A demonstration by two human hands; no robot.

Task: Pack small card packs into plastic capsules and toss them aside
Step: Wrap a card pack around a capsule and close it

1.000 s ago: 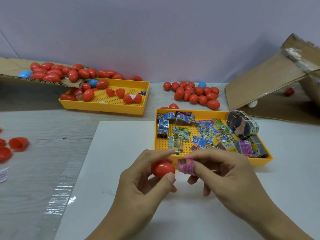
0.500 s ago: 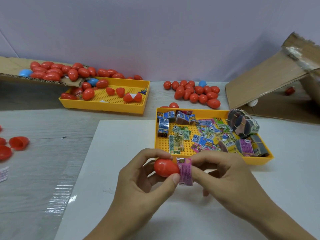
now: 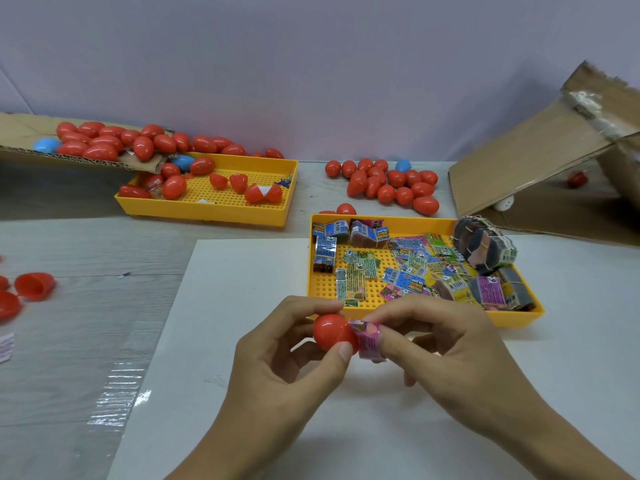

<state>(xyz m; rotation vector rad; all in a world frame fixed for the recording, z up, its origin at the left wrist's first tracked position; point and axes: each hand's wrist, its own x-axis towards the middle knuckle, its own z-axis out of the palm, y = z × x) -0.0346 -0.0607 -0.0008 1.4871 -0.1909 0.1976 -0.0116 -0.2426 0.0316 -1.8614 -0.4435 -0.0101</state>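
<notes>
A: What's changed?

B: The pink card pack (image 3: 370, 341), flat beside the red capsule half (image 3: 331, 332) a moment ago, is now curled and butted against its open rim. The stuffing has begun, I'd say.

A: And the hands?

B: The left hand (image 3: 277, 362) pinches the capsule half between thumb and fingers; the right hand (image 3: 440, 344) squeezes the pack. Both are above the white sheet (image 3: 242, 278), just in front of the yellow tray (image 3: 540, 311).

A: Materials?

B: Glossy, hard, egg-shaped plastic; the pack is crinkly foil that bends easily. The tray floor is perforated.
</notes>
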